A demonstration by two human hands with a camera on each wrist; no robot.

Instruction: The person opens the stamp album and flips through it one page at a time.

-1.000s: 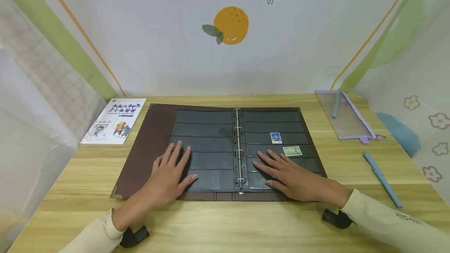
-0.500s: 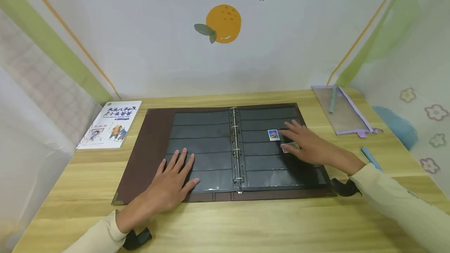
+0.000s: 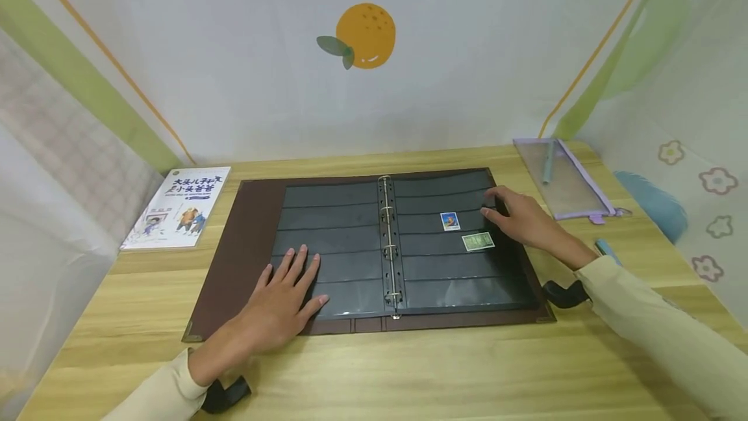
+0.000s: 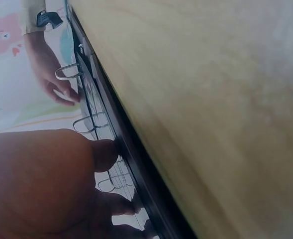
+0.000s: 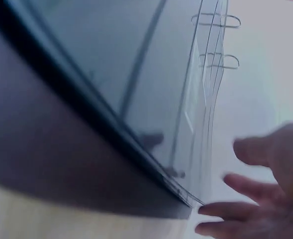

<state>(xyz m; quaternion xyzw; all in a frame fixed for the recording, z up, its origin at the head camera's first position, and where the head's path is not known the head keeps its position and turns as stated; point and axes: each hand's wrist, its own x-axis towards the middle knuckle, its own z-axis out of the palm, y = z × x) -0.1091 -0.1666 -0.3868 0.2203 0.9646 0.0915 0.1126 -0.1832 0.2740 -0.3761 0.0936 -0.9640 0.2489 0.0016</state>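
Observation:
A dark maroon ring-binder stamp album (image 3: 234, 265) lies spread on the table, showing black pages with clear strip pockets. My left hand (image 3: 282, 307) rests on the left page (image 3: 339, 239), fingers spread. At the right page's (image 3: 450, 268) outer edge is my right hand (image 3: 521, 218), thumb apart from its bent fingers. In the right wrist view its fingertips (image 5: 208, 209) come right up to the page edge, and nothing shows between thumb and fingers. A blue stamp (image 3: 450, 221) and a green stamp (image 3: 478, 241) sit in pockets of the right page.
A white picture-covered booklet (image 3: 175, 210) lies left of the album. To the right are a mesh zip pouch (image 3: 563, 180) with a pen inside and a blue pen (image 3: 608, 251), partly hidden by the right sleeve. A printed curtain (image 3: 263, 83) hangs behind the table.
My right hand has lifted from the lower right page and moved up and right to its outer edge, uncovering the green stamp. My left hand stays on the left page. The view has shifted slightly.

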